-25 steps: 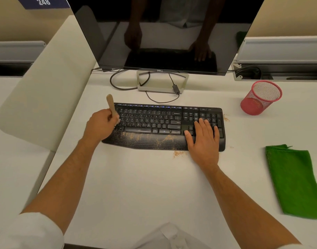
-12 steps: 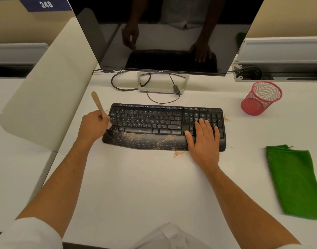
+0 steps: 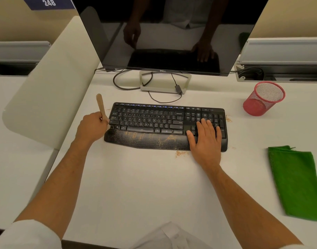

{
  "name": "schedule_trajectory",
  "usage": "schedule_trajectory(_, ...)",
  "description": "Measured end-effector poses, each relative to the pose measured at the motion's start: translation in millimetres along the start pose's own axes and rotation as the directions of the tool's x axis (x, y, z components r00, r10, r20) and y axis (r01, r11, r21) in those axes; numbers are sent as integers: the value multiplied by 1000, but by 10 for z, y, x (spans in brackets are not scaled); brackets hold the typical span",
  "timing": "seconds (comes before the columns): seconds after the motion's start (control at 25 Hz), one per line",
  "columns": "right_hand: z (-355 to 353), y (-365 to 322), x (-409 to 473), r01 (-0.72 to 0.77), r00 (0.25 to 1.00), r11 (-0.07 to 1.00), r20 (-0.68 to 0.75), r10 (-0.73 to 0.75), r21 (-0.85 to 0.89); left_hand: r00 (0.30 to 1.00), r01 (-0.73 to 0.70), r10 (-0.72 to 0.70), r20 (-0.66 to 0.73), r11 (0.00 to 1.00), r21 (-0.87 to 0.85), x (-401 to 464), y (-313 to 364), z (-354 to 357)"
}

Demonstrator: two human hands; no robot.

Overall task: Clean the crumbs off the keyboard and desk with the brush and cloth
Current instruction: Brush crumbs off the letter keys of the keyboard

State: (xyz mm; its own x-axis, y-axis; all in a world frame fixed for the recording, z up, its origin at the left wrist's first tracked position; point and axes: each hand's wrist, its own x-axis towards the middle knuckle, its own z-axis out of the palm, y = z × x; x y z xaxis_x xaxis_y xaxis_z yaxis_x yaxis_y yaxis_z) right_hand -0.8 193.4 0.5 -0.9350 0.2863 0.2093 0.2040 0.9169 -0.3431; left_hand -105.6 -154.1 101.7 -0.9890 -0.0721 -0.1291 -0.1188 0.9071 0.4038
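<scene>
Crumbs (image 3: 150,136) on the keyboard (image 3: 164,123) palm rest could scatter onto the desk (image 3: 136,186) or lodge between keys if the brush (image 3: 101,106) flicks hard. The left hand (image 3: 91,127) grips its wooden handle at the keyboard's left end (bristles hidden); the right hand (image 3: 206,139) lies flat, fingers straight, steadying the number pad, the green cloth (image 3: 296,182) unused alongside.

A dark monitor (image 3: 172,33) stands on its silver stand (image 3: 164,89) at the far edge of the surface, cables (image 3: 125,83) looped beside it. A cream partition (image 3: 51,83) lines the left edge. Beige walls (image 3: 289,18) rise behind, with a blue "248" sign (image 3: 48,3).
</scene>
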Motion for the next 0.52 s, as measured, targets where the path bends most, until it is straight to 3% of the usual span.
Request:
schedule_trajectory(0.08,-5,2,0,-2,1000,1000,3,2,-4,997,-52,44,-60,989,-142,-37,43,59)
schedule_trajectory(0.16,-9,0,4,-2,1000,1000,11,2,0,998,-68,68,-11,965,-253,-79,14,136)
schedule_trajectory(0.28,-8,-3,11,-3,1000,1000,19,3,-11,994,-85,91,53,990,-109,-67,-121,162)
schedule_trajectory(0.4,-5,1,6,0,1000,1000,19,0,-12,996,-84,81,29,993,82,-8,-252,74)
schedule_trajectory(0.52,-10,3,8,-4,1000,1000,27,4,-12,994,-108,108,-2,994,22,42,-289,43)
